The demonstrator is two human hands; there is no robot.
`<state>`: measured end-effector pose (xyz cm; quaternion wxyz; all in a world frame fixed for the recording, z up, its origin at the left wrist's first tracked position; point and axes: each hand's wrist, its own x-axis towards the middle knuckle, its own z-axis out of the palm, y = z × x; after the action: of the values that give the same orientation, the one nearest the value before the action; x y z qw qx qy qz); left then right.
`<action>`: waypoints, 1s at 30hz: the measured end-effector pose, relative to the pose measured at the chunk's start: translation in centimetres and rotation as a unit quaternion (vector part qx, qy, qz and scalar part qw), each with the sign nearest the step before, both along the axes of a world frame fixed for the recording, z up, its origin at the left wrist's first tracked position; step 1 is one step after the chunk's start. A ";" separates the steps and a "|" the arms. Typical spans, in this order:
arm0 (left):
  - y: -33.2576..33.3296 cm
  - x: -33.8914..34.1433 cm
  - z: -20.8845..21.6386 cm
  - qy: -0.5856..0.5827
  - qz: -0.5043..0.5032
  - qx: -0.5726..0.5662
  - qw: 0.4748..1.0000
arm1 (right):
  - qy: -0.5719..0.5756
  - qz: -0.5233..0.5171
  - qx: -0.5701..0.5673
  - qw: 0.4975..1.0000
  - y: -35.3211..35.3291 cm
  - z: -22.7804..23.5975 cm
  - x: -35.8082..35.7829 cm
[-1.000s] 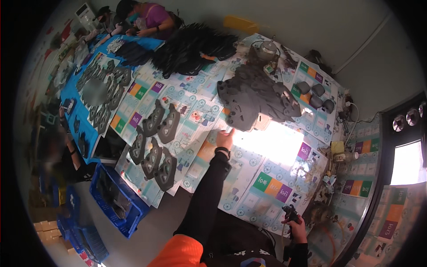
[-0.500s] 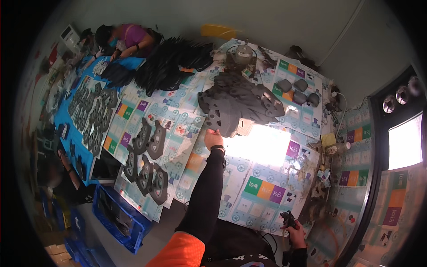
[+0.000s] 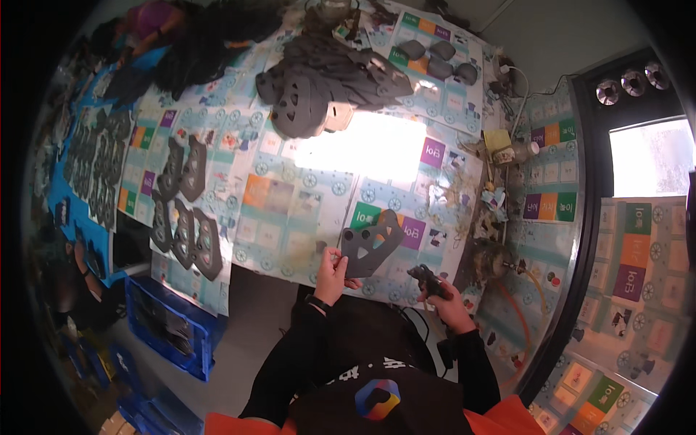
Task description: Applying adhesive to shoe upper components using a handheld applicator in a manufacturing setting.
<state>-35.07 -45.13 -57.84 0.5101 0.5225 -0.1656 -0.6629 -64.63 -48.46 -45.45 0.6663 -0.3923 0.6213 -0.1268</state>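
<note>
My left hand (image 3: 332,277) grips a flat grey cut-out piece (image 3: 375,250) with several holes by its lower left edge. The piece is held up over the near part of the table (image 3: 330,279). To the right of it, my right hand (image 3: 451,308) is wrapped around a dark spray gun (image 3: 426,280), its nozzle end toward the upper left. The gun and the grey piece are apart. Farther back lies a heap of similar grey pieces (image 3: 326,80). More such pieces (image 3: 206,243) lie spread out on the table's left side.
Several dark rounded pads (image 3: 438,67) lie at the far right. A blue crate (image 3: 170,326) stands at the lower left. Hoses (image 3: 518,326) hang beside the right table edge. One person (image 3: 156,22) works at the far left; another person's arm (image 3: 87,272) shows at the left.
My left hand has come back from the heap toward me with a grey piece. My right hand has risen with the spray gun. The view has shifted.
</note>
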 end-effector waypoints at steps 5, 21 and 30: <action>4.4 -2.7 -4.5 -0.029 -0.012 0.070 0.997 | 0.014 0.047 0.020 0.999 1.4 -2.2 1.3; 5.0 -2.7 -3.5 -0.161 -0.175 0.154 0.959 | 0.005 0.161 -0.026 0.987 2.6 -8.5 3.6; 4.9 -2.6 -4.3 -0.138 -0.175 0.163 0.961 | 0.039 0.175 -0.022 0.983 2.1 -7.9 4.4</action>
<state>-37.66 -40.23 -62.13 0.2659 0.6479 -0.2132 -0.6812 -60.20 -46.36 -53.37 0.6448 -0.5145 0.5652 -0.0065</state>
